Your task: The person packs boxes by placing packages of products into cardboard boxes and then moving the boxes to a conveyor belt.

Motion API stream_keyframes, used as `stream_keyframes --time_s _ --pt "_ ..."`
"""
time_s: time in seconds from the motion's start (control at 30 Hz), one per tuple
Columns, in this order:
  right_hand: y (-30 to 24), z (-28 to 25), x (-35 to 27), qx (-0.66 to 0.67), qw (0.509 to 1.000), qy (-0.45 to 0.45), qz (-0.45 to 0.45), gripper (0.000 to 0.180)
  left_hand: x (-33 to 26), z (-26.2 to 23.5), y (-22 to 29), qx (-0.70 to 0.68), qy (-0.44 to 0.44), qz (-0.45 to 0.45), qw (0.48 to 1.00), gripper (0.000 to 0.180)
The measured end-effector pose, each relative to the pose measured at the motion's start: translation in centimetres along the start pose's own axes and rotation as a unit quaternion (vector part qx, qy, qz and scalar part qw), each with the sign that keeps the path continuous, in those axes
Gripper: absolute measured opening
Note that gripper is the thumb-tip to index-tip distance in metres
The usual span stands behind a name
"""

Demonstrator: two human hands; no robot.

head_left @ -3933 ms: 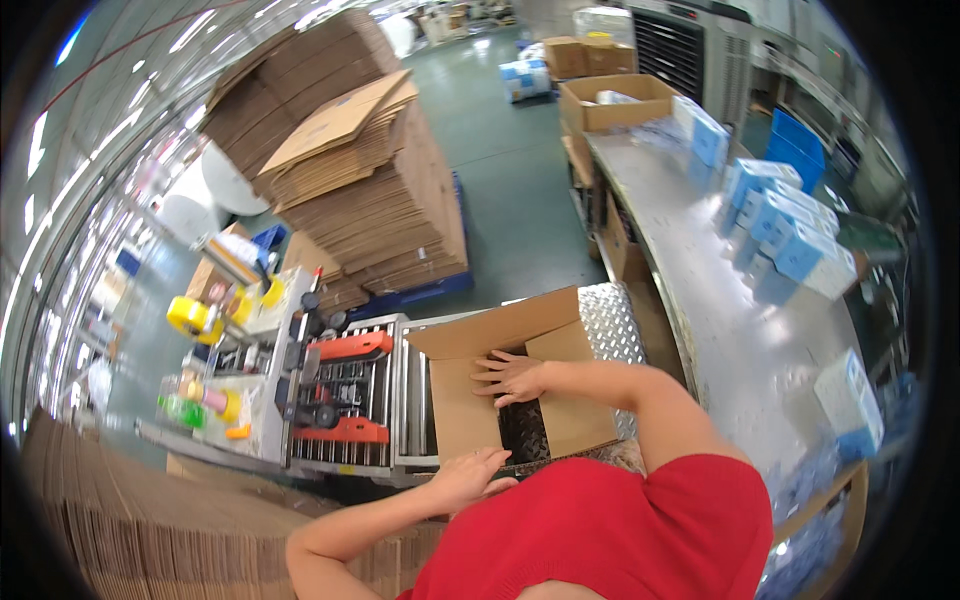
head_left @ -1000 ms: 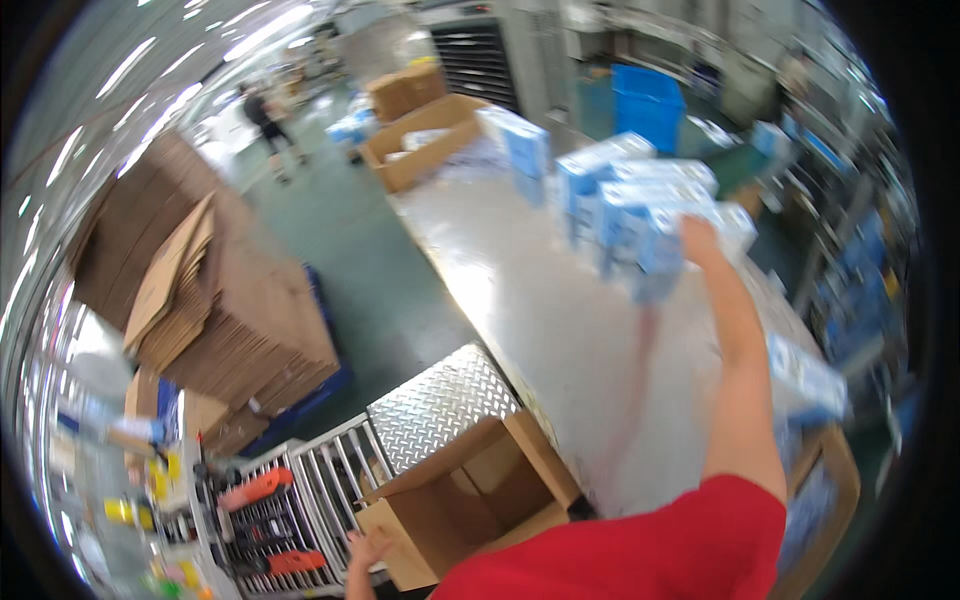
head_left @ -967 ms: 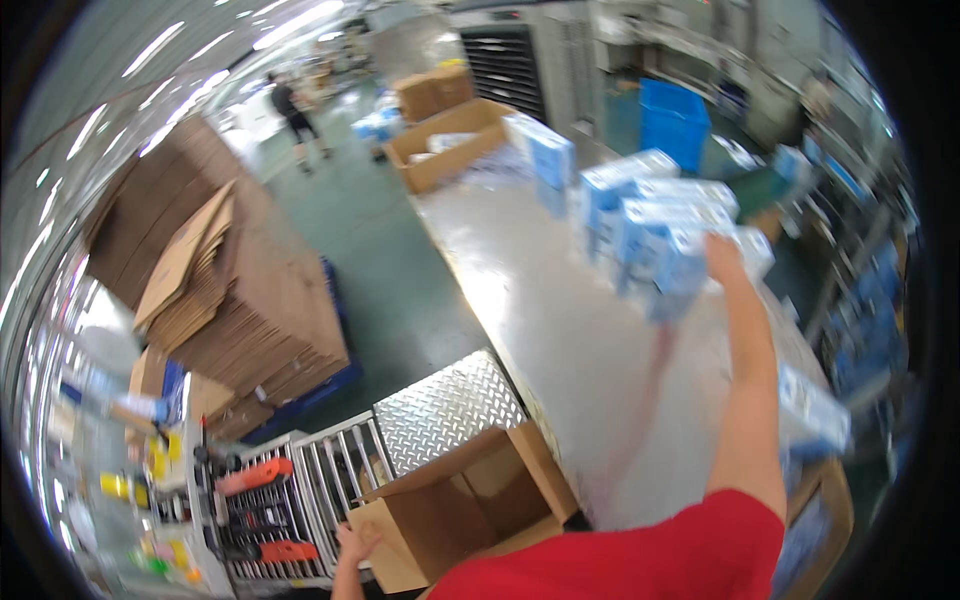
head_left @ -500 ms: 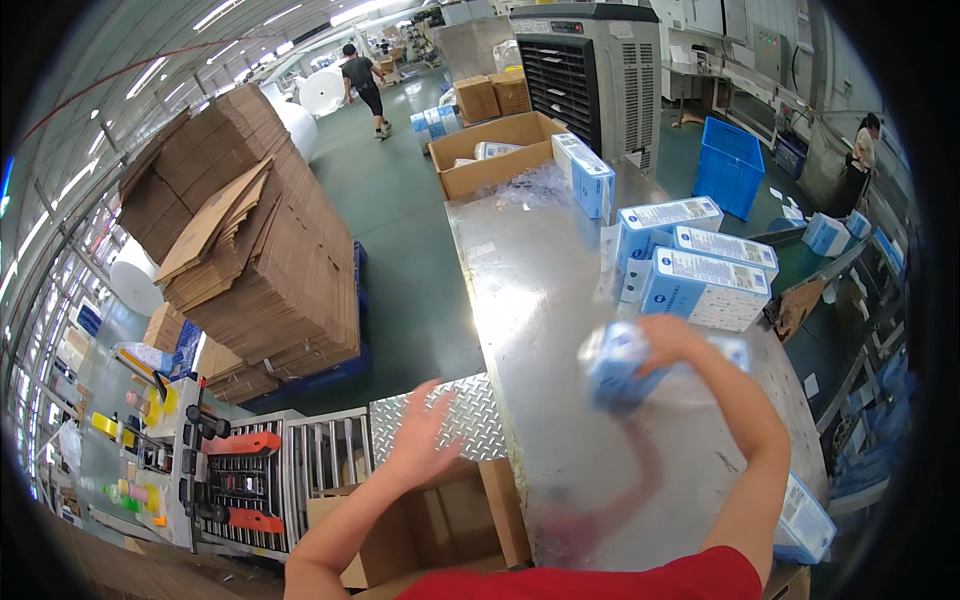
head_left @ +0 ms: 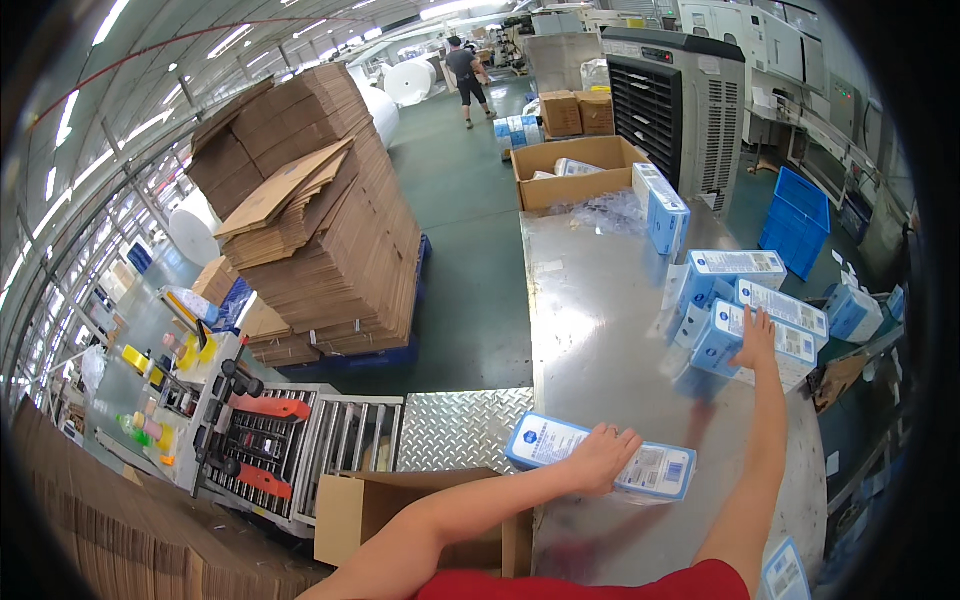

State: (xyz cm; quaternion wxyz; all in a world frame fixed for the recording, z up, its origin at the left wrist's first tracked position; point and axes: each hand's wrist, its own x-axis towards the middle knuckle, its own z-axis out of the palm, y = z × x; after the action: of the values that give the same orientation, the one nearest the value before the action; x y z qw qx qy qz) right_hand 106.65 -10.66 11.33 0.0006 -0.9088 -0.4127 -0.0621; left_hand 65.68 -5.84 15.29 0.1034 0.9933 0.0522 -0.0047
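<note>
My left hand [head_left: 605, 460] is wrapped over a long blue-and-white box [head_left: 545, 440] near the metal table's left edge. The box lies crosswise, one end just reaching the edge by the open carton. Farther right, my right hand [head_left: 757, 342] has its fingers closed over the top of another blue-and-white box [head_left: 717, 340]. That box stands against several similar ones, including a box [head_left: 785, 305] just behind it and a box [head_left: 735, 262] farther back. An open brown carton [head_left: 345, 520] sits below my left forearm, its inside partly hidden.
The metal table [head_left: 575, 330] carries another box [head_left: 660, 210] and clear plastic film at its far end, beside a large carton [head_left: 530, 190]. A cardboard stack [head_left: 340, 270] stands left, past a roller conveyor [head_left: 350, 440]. A blue crate [head_left: 797, 220] lies right; a person [head_left: 467, 80] stands far off.
My left hand went from open above the carton onto a box at the table's left edge. My right hand, which was holding a blurred box mid-table, moved away to the grouped boxes. The view shifted.
</note>
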Motion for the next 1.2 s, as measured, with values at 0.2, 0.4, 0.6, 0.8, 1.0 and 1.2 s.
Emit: stream_keyframes --time_s 0.2,0.4,0.6,0.8,1.0,1.2 --pt "-2.1 -2.1 -3.9 0.012 0.994 0.014 -0.103 0.099 -1.0 1.1 -1.7 -0.063 0.037 -0.014 0.997 0.061" --pt "-6.2 -6.4 -12.1 0.043 0.996 -0.039 -0.065 0.086 -10.2 -8.0 -5.3 -0.275 0.318 -0.033 0.907 0.072" --pt "-16.6 -7.0 -24.8 0.099 0.984 -0.052 -0.142 0.09 -22.6 -12.1 -8.9 -0.843 0.321 -0.062 0.428 0.049" --pt "-17.9 -6.6 -25.7 0.193 0.977 -0.073 -0.049 0.081 -31.5 -8.1 -11.4 -0.625 0.404 -0.117 0.658 0.047" --pt "-24.4 -19.8 -27.4 0.372 0.917 0.121 -0.085 0.079 -37.6 -9.6 -7.7 -0.628 0.293 -0.131 0.709 0.068" --pt "-30.8 -25.5 -30.5 0.607 0.779 0.05 -0.147 0.082 -37.5 0.3 -7.5 -0.329 0.119 -0.151 0.925 0.073"
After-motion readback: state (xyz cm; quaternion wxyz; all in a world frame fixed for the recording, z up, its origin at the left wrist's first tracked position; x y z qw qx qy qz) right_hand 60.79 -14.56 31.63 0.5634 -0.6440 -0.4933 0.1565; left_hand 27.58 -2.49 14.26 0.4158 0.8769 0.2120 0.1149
